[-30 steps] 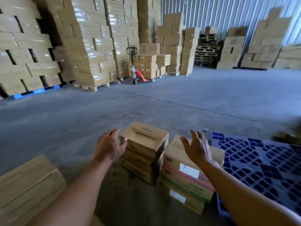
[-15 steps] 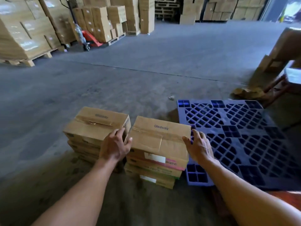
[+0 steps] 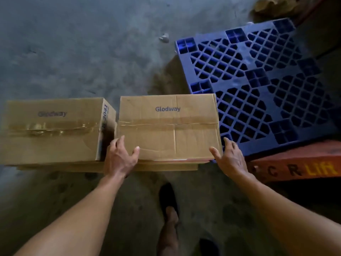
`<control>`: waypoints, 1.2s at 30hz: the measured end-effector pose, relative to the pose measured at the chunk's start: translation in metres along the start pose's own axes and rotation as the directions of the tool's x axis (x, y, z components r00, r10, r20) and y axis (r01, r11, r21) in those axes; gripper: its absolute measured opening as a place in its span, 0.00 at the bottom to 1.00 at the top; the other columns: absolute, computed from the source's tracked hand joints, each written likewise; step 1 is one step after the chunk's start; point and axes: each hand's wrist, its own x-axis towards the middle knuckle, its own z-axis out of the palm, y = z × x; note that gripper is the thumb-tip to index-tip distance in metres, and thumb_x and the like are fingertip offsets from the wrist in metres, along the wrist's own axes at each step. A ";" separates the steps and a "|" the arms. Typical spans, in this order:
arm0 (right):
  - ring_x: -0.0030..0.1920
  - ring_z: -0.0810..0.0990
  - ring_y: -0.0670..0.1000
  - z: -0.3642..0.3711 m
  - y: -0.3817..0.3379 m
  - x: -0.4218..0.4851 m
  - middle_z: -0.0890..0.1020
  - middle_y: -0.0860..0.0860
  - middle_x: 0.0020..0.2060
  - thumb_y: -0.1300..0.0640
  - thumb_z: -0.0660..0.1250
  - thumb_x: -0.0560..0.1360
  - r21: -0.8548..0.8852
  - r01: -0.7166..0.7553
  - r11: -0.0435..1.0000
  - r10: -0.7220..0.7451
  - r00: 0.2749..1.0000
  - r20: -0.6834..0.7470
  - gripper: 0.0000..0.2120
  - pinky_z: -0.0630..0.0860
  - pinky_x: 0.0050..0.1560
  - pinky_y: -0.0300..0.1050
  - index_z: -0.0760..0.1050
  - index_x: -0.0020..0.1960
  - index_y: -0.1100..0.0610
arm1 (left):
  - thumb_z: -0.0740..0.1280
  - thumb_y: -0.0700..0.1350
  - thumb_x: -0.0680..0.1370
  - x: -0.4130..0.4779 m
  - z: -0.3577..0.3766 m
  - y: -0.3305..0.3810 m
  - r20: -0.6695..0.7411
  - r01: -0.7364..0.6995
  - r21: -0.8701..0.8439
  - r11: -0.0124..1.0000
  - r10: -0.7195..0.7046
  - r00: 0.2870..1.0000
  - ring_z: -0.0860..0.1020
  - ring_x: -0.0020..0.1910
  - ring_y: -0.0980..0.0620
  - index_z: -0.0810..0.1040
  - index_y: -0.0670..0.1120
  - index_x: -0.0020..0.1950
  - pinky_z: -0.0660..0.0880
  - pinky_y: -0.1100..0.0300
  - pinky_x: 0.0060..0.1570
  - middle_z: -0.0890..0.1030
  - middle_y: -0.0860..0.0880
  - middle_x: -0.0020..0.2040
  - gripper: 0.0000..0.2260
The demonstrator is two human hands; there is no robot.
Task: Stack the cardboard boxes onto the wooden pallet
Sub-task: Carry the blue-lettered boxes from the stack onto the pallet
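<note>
Both hands have slid to the near corners of the box (image 3: 168, 126). The left hand (image 3: 120, 159) and right hand (image 3: 228, 159) clamp it, thumbs on top.

Your left hand (image 3: 120, 159): outer fingers (image 3: 115, 145) partly lost in dark gap between Glodway box (image 3: 168, 126) and neighbour box (image 3: 51, 130). Your right hand (image 3: 228, 159): fingers reach past box's right edge, undersides hidden. Under both thumbs, lower boxes (image 3: 166, 166) show only as thin strips, count unclear. Left of left fingers, neighbour box cut by frame edge, print blurred. Ahead of right fingers, blue pallet (image 3: 258, 80) has corner hidden behind box, far side cut off. Right of right fingers, orange bar (image 3: 295, 169) lettering partly dark, runs off frame. Far ahead of fingers, floor scrap (image 3: 164, 37) too small to tell.
</note>
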 end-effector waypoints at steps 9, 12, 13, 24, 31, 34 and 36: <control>0.78 0.59 0.58 0.047 0.009 0.053 0.58 0.55 0.79 0.32 0.69 0.72 0.036 -0.207 0.978 0.202 0.974 0.106 0.51 0.56 0.76 0.53 0.48 0.82 0.55 | 0.70 0.67 0.71 0.086 0.053 -0.069 0.092 0.237 0.028 0.971 -0.239 0.967 0.68 0.71 0.38 0.61 0.42 0.78 0.70 0.44 0.64 0.66 0.40 0.75 0.45; 0.76 0.62 0.58 0.055 0.011 0.063 0.62 0.55 0.78 0.31 0.70 0.70 0.049 -0.239 0.970 0.230 0.963 0.141 0.52 0.61 0.75 0.55 0.50 0.81 0.53 | 0.72 0.69 0.68 0.095 0.062 -0.083 0.174 0.293 -0.027 0.956 -0.284 0.943 0.73 0.65 0.37 0.67 0.43 0.72 0.73 0.44 0.60 0.74 0.39 0.68 0.42; 0.74 0.66 0.59 0.055 0.012 0.065 0.66 0.55 0.76 0.31 0.71 0.69 0.073 -0.251 0.965 0.237 0.959 0.157 0.50 0.65 0.73 0.56 0.53 0.80 0.52 | 0.72 0.69 0.68 0.096 0.064 -0.085 0.190 0.316 -0.065 0.946 -0.300 0.935 0.75 0.63 0.37 0.69 0.44 0.69 0.74 0.44 0.58 0.76 0.40 0.65 0.40; 0.53 0.83 0.55 -0.006 -0.005 0.059 0.82 0.53 0.57 0.33 0.77 0.64 0.495 -0.202 0.845 0.177 0.979 0.097 0.34 0.80 0.58 0.58 0.74 0.64 0.48 | 0.73 0.61 0.63 0.093 0.002 -0.065 0.265 0.343 -0.460 0.819 -0.242 0.933 0.80 0.56 0.46 0.79 0.48 0.65 0.76 0.51 0.60 0.83 0.48 0.57 0.33; 0.37 0.87 0.56 -0.073 -0.021 0.016 0.87 0.55 0.42 0.38 0.79 0.62 0.688 -0.129 0.714 0.104 0.992 0.078 0.28 0.84 0.35 0.50 0.76 0.56 0.49 | 0.76 0.41 0.71 0.035 -0.048 -0.041 0.309 0.371 -0.770 0.520 -0.206 0.929 0.83 0.54 0.51 0.76 0.53 0.66 0.77 0.54 0.57 0.85 0.50 0.54 0.25; 0.33 0.86 0.53 -0.095 -0.020 -0.007 0.85 0.57 0.44 0.42 0.79 0.66 0.722 -0.080 0.687 0.071 0.997 0.043 0.27 0.80 0.28 0.44 0.75 0.59 0.53 | 0.76 0.42 0.72 -0.012 -0.071 -0.035 0.282 0.350 -0.831 0.432 -0.215 0.935 0.83 0.52 0.51 0.72 0.59 0.67 0.76 0.53 0.56 0.86 0.53 0.52 0.27; 0.30 0.85 0.51 -0.109 -0.021 -0.022 0.84 0.58 0.45 0.45 0.79 0.67 0.736 -0.046 0.675 0.025 0.999 0.039 0.29 0.78 0.24 0.41 0.72 0.61 0.55 | 0.77 0.45 0.70 -0.050 -0.087 -0.031 0.245 0.321 -0.857 0.404 -0.229 0.942 0.85 0.47 0.53 0.66 0.63 0.68 0.80 0.55 0.47 0.87 0.55 0.46 0.33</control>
